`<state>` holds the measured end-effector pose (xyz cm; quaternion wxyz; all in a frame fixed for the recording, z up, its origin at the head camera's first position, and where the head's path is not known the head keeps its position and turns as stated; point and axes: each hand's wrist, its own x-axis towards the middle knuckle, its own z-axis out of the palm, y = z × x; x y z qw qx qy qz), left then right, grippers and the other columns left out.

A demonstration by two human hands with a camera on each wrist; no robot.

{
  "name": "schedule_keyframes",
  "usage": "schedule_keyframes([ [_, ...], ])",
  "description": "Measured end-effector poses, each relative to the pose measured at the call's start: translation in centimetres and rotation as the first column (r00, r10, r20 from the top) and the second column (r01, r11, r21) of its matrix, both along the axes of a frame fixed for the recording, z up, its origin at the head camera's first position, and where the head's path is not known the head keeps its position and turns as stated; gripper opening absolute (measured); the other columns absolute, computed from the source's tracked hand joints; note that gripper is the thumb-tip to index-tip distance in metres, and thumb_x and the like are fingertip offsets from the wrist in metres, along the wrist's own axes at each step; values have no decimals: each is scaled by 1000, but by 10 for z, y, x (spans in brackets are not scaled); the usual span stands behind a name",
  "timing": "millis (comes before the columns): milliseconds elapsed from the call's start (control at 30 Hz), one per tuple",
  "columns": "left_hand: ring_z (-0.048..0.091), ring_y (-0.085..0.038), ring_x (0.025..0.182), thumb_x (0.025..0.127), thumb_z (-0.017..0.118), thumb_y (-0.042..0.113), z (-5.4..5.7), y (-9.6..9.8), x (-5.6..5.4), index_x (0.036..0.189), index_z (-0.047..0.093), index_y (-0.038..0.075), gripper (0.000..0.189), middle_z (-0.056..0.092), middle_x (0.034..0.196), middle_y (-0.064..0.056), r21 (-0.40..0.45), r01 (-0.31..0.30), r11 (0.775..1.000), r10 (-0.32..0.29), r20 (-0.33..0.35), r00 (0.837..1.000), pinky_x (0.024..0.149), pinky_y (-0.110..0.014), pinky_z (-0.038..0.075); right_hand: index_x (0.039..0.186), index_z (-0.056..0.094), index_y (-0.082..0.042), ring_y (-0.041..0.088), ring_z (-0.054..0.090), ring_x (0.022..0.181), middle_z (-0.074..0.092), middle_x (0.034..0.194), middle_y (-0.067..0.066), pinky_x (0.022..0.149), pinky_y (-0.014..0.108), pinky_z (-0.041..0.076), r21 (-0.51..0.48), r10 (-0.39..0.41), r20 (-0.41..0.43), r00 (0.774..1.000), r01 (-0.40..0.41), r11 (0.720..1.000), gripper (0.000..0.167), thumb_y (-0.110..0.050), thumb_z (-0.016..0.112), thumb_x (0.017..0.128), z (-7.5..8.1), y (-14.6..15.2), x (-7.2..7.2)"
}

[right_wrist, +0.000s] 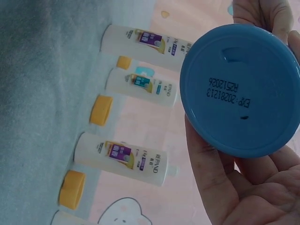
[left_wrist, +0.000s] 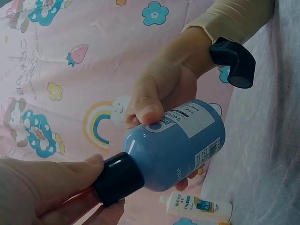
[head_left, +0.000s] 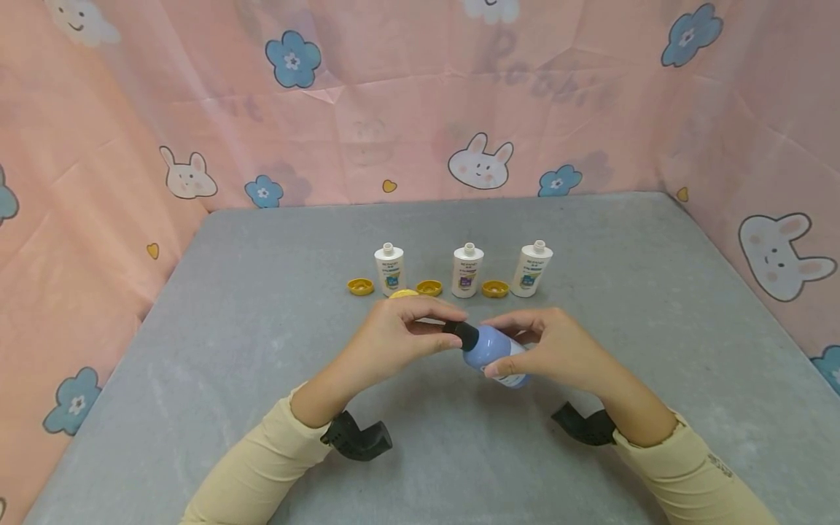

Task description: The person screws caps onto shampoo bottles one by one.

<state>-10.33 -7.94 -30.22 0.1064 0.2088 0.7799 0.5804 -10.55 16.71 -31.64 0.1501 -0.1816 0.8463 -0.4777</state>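
A blue bottle (head_left: 488, 348) with a white label is held tilted above the table in the head view. My right hand (head_left: 558, 348) grips its body. With thumb and fingers, my left hand (head_left: 400, 334) pinches the black cap (left_wrist: 119, 177) at the bottle's neck. The left wrist view shows that cap against the blue shoulder; whether it is loose cannot be told. In the right wrist view the bottle's round base (right_wrist: 241, 91) with a printed date faces the camera, hiding the cap.
Beyond my hands, white bottles without caps stand in a row: a left one (head_left: 390, 268), a middle one (head_left: 467, 271) and a right one (head_left: 531, 270). Yellow caps (head_left: 495, 289) lie between them; my left hand partly covers another yellow cap (head_left: 403, 293). Patterned pink cloth (head_left: 367, 109) surrounds the grey table (head_left: 262, 379).
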Motion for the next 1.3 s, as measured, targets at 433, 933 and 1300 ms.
schedule_keyframes([
  [433, 71, -11, 88, 83, 82, 23, 0, 2, 0, 107, 76, 15, 27, 67, 109, -2, -93, -131, 987, 141, 106, 984, 78, -27, 58, 121, 71, -6, 16, 68, 91, 74, 109, 8, 76, 24, 57, 2, -14, -5, 1000, 14, 1000, 55, -29, 89, 74, 2, -1, 1],
  [933, 72, -10, 84, 82, 83, 18, -5, 7, 0, 108, 76, 11, 28, 75, 99, -3, -102, -164, 981, 170, 60, 984, 75, -25, 59, 122, 71, -10, 18, 68, 92, 73, 115, 10, 75, 32, 56, 50, -71, 20, 997, 70, 996, 57, -31, 89, 73, 3, -5, 2],
  [1300, 73, -14, 84, 84, 80, 12, -11, 14, 3, 111, 74, 3, 29, 76, 103, -11, -46, -157, 987, 156, -22, 988, 74, -22, 60, 119, 72, -8, 19, 67, 91, 73, 111, 10, 75, 32, 56, 75, -75, -19, 997, 76, 994, 55, -32, 89, 73, 3, -3, 1],
])
